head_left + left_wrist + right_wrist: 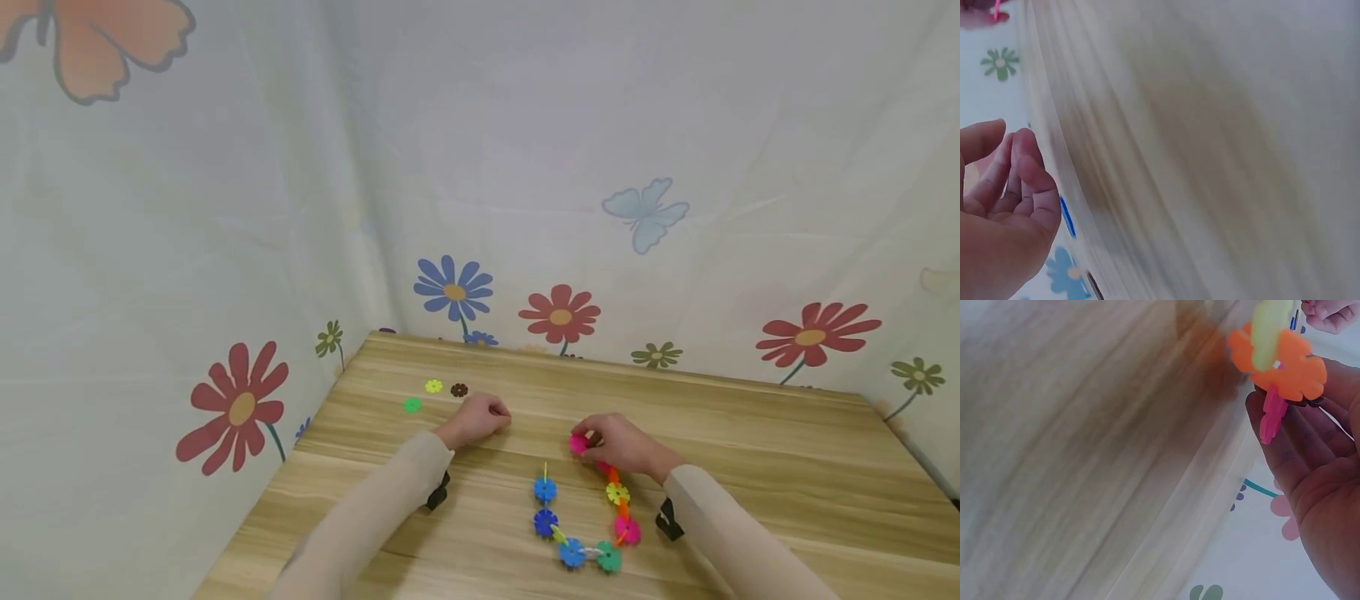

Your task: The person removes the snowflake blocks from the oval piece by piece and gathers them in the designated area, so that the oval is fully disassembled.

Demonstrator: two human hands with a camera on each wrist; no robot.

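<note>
My right hand (622, 443) pinches the far right end of a chain of notched flower-shaped plastic discs, at a pink snowflake disc (578, 444). In the right wrist view, an orange disc (1297, 369), a yellow disc (1266, 337) and a pink disc (1272, 415) show before the fingers, with a dark one partly hidden behind. The chain's blue disc (545, 489) is near its other end. My left hand (477, 418) is low over the table, fingers loosely bent and thumb apart, holding nothing. Close beside it, a blue disc (1067, 217) shows edge-on.
Loose yellow (433, 387), brown (459, 390) and green discs (412, 405) lie left of the left hand. The wooden table (712, 417) meets a flower-printed curtain (510, 208) at the back and left. The chain forms a U between the forearms.
</note>
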